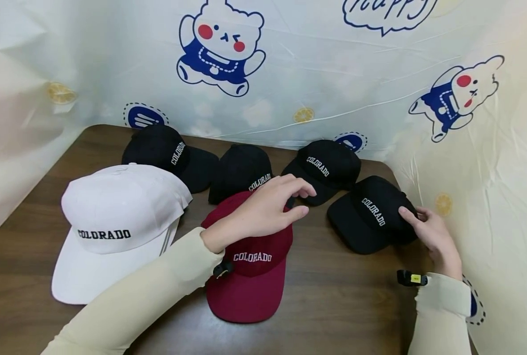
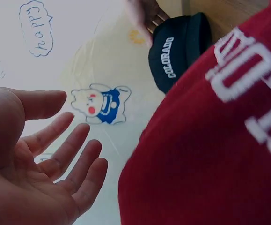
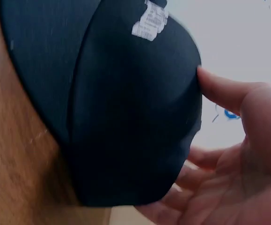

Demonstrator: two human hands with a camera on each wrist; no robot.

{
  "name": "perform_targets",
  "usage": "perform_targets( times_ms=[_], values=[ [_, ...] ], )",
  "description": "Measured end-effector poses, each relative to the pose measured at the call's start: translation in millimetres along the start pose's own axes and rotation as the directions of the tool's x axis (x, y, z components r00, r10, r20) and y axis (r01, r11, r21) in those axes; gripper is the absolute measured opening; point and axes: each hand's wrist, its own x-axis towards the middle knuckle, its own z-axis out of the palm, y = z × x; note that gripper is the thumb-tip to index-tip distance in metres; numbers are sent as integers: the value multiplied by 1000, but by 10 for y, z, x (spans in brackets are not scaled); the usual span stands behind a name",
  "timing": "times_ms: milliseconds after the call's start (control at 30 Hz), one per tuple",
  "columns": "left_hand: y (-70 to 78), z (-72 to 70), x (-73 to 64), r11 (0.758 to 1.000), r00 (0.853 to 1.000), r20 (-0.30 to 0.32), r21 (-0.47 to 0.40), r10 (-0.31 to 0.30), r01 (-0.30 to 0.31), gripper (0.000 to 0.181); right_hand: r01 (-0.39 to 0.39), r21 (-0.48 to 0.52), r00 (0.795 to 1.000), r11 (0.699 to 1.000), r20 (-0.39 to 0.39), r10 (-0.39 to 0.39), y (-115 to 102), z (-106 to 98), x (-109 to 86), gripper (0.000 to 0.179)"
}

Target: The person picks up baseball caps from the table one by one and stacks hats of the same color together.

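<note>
My right hand grips a black baseball cap by the back of its crown at the right side of the table. The thumb is on the near face and the fingers are behind, as the right wrist view shows. White COLORADO lettering marks that cap's front. My left hand hovers over a maroon cap, holding nothing, with its fingers loosely bent. In the left wrist view the maroon cap fills the right side, apart from the fingers.
A white cap sits at the left. Three more black caps stand along the back: one at the left, a middle one partly hidden by the maroon cap and one further right. A printed curtain surrounds the brown table.
</note>
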Motion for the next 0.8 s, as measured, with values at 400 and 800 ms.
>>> perform_targets(
  times_ms=[400,800],
  values=[
    [80,69,286,995,996,92,-96,19,-10,31,156,340,985,927,22,-173,233,-18,39,27],
    [171,133,665,977,986,153,-192,-60,89,32,459,82,887,885,16,-462,-88,-268,-218,42]
  ],
)
